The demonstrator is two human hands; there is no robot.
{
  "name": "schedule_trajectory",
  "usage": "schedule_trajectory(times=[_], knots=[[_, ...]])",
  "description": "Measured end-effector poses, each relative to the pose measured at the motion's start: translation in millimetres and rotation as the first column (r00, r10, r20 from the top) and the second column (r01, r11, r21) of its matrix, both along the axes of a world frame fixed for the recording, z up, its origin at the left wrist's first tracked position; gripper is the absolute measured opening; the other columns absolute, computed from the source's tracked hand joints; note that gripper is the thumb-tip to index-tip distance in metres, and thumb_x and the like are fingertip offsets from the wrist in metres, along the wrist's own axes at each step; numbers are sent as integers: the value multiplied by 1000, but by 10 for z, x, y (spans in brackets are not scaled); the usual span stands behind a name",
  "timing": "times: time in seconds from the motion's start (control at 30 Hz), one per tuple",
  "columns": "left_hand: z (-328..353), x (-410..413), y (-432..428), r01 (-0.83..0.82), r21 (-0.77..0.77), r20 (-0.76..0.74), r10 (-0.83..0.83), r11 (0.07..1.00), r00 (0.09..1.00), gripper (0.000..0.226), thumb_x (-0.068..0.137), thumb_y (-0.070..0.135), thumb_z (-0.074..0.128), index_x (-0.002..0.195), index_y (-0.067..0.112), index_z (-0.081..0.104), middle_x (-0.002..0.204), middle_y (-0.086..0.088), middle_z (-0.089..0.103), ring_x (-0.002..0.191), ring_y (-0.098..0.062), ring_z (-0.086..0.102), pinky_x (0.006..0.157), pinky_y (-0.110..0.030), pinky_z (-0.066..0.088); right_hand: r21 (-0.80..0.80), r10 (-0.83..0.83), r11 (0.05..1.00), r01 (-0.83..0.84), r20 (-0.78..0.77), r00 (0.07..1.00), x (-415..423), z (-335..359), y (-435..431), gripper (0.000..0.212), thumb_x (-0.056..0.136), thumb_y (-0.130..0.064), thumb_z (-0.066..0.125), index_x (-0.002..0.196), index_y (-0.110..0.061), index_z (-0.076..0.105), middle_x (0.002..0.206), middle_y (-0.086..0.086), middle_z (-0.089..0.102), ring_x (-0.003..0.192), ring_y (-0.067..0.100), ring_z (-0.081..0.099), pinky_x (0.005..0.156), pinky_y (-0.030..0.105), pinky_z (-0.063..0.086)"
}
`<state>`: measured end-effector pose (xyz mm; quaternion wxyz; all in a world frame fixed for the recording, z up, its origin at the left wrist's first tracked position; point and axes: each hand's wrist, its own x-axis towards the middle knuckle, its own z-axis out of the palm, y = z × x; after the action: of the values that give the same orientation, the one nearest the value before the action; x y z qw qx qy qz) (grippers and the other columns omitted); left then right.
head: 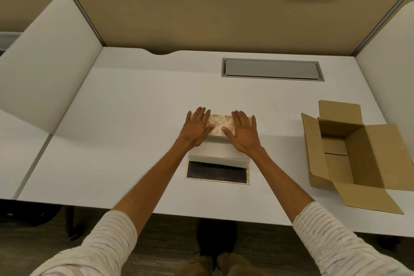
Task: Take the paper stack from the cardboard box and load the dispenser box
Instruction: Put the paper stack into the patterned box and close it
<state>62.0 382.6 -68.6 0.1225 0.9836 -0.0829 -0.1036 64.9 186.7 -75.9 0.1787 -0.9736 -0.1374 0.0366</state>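
A beige dispenser box point(217, 124) with a leaf pattern sits mid-desk, and a white paper stack point(218, 153) sticks out of its near end. Its flat base panel point(216, 172), dark inside, lies open on the desk in front. My left hand point(196, 127) rests flat on the box's left part and my right hand point(243, 131) rests flat on its right part, fingers spread, palms down. The cardboard box point(349, 148) stands open at the right with its flaps out; nothing shows inside it.
The white desk point(125, 132) is walled by tan and white cubicle partitions point(49, 51). A grey cable hatch point(272, 69) is set into the desk at the back right. Number signs 138 and 139 hang above.
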Motion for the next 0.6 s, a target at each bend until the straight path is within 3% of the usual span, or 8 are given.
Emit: schedule_trajectory(times=[0.3,0.6], knots=[[-25,-51,-25,13,32,-7,-13,999,1000,63,106,42,26,157,8,13,165,-12,16,155,-26,7,126,-49,2,-32,5,999,-5,2,1000,-22,-10,7,71,95,-53,37,149,-10,23,157,8,29,147,23,20,121,50,-1],[-14,-213,-4,-8,-17,93,10,1000,996,68,101,49,40,153,8,25,157,-11,34,148,-25,26,126,-45,6,19,-25,1000,24,49,998,-171,13,3,70,91,-54,46,144,-11,33,146,10,42,137,24,35,121,48,4]])
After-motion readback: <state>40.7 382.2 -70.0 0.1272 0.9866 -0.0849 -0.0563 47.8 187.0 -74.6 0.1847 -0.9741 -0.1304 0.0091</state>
